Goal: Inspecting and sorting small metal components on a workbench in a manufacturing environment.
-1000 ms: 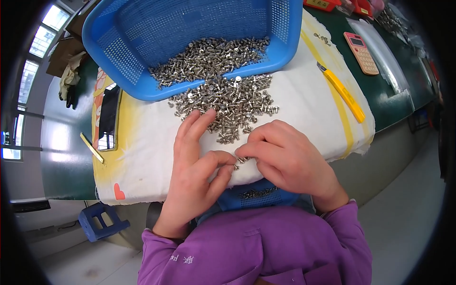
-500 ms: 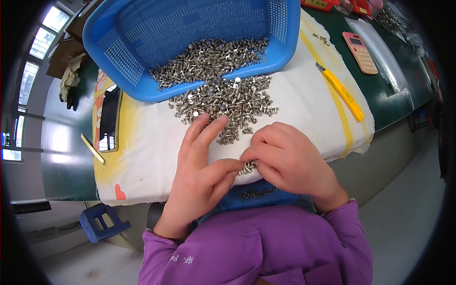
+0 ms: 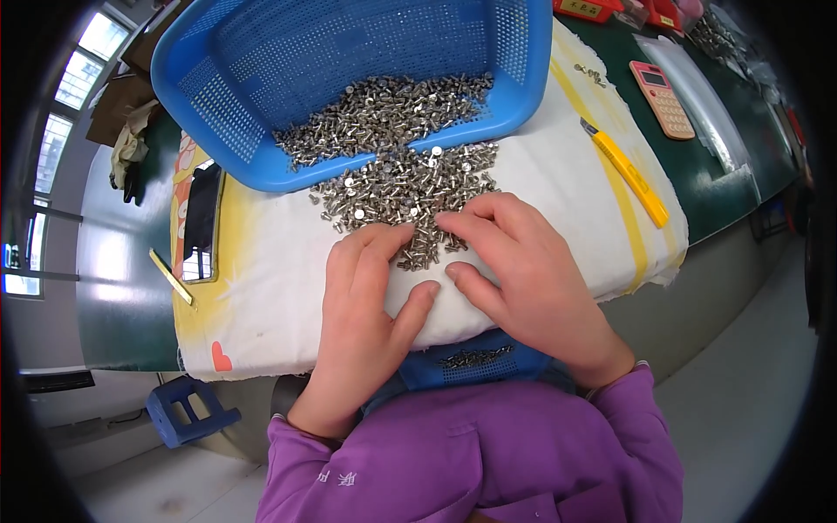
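Note:
A heap of small silvery screws (image 3: pixel 392 190) spills from a tipped blue perforated basket (image 3: pixel 288 179) onto a white cloth (image 3: pixel 270 305). My left hand (image 3: pixel 362 292) is at the near left side of the heap, thumb and fingers apart. On the other side, my right hand (image 3: pixel 519 270) reaches its fingertips to the screws, its thumb held away from them. Nothing shows in either hand. Below the cloth's near edge, a second blue basket (image 3: pixel 453 373) in my lap holds more small dark screws (image 3: pixel 475 357).
A yellow utility knife (image 3: pixel 628 174) lies on the cloth at the right, with a pink calculator (image 3: pixel 663 100) beyond it. A phone (image 3: pixel 202 222) and a thin yellow strip (image 3: pixel 170 277) lie at the left. A few screws (image 3: pixel 590 74) sit apart at the far right. A blue stool (image 3: pixel 187 410) stands below.
Both hands have moved forward from the cloth's near edge to the heap, and their fingers have spread. The small cluster of screws between them at the edge is gone from there.

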Available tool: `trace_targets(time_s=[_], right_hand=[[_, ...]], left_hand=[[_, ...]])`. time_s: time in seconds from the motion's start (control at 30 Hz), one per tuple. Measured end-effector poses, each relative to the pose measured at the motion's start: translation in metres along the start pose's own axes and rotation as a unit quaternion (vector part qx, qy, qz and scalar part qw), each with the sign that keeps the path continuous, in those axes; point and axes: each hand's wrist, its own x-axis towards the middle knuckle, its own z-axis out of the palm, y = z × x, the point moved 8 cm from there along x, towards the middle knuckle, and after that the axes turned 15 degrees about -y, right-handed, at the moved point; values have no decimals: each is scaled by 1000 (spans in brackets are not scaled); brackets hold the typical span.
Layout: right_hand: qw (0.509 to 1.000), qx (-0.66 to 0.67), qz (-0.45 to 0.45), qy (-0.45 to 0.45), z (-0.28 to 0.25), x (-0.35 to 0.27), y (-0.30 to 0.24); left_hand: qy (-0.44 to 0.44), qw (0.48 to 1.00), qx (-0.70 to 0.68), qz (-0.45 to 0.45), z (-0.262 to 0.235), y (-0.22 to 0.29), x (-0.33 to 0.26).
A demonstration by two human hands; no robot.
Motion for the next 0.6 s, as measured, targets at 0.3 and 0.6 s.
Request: trace_targets(time_s=[0.3, 0.6], right_hand=[[996, 79, 20, -38, 1, -7, 9], [999, 17, -10, -38, -2, -7, 4]], left_hand=[[-13, 999, -16, 34, 1, 0, -3], [-14, 999, 16, 28, 0, 3, -3]])
